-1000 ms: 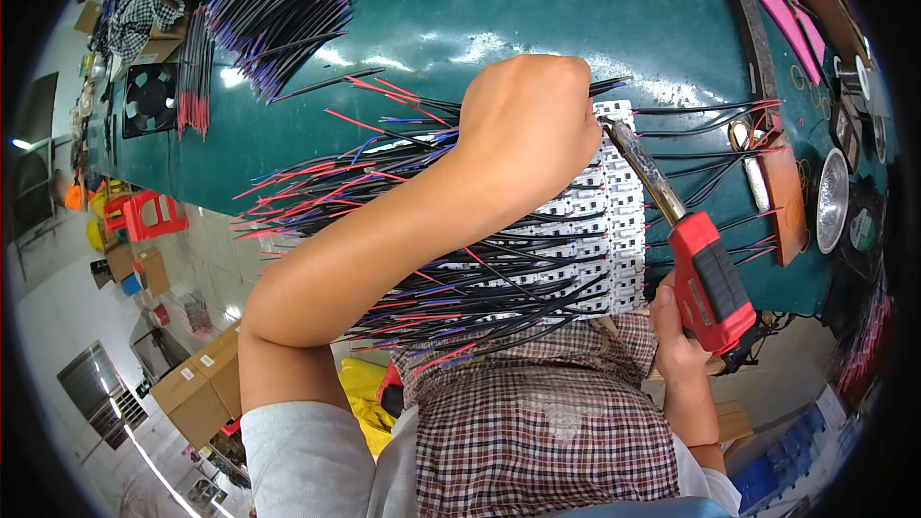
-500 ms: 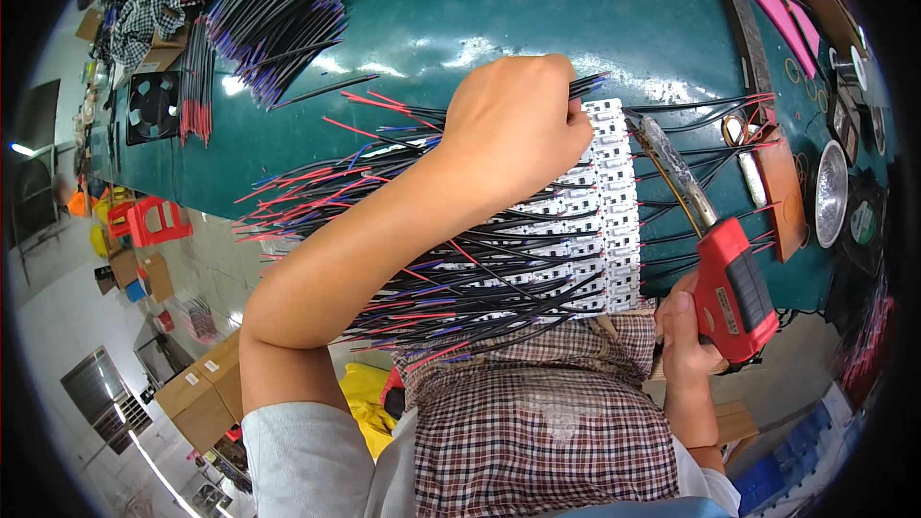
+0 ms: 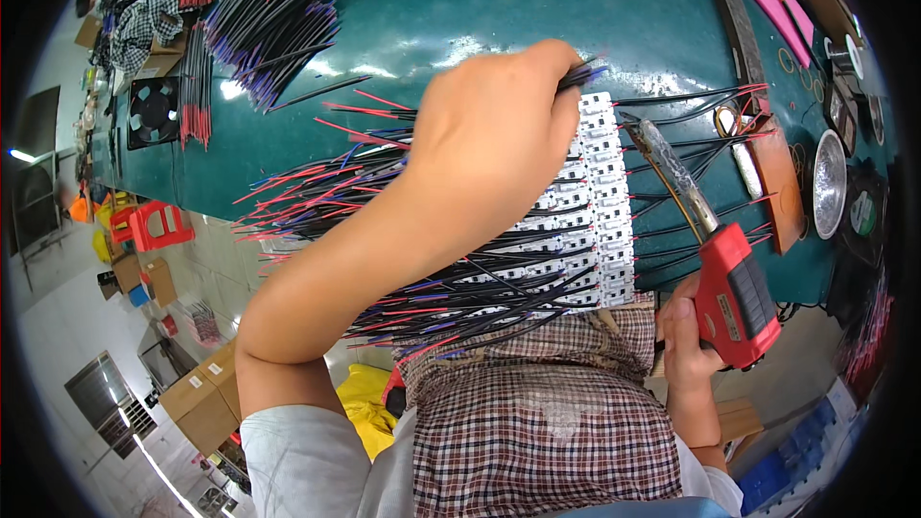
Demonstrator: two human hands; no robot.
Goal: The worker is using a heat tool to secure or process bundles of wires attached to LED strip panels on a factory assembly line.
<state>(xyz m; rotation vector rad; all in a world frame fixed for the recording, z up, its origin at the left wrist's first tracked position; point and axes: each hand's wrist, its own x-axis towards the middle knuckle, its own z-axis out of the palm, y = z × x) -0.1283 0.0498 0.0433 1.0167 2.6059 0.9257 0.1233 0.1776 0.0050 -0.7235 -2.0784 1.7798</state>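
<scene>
My left hand [image 3: 499, 125] is closed on a few black wires [image 3: 583, 74], their dark blue tips sticking out past the thumb. It hovers over the top end of a panel of white circuit boards [image 3: 614, 201], hiding part of it. Many black wires with red and blue ends [image 3: 317, 182] lie across the panel and fan out to the left; others run off its right edge. Wrapped around the handle of a red soldering gun [image 3: 734, 297] is my right hand [image 3: 686, 341]. The gun's metal tip points up and left, near the panel's upper right edge.
On the green table [image 3: 413, 0], a large wire pile [image 3: 273, 19] lies at the far left, near a black fan [image 3: 153, 110]. To the right are a metal bar [image 3: 731, 19], a brown block [image 3: 782, 192], a silver bowl [image 3: 830, 182] and a pink board [image 3: 775, 5] with pliers.
My left hand has shifted slightly left, still gripping the wires, whose tips are now angled a little differently. The soldering gun stays in nearly the same place in my right hand.
</scene>
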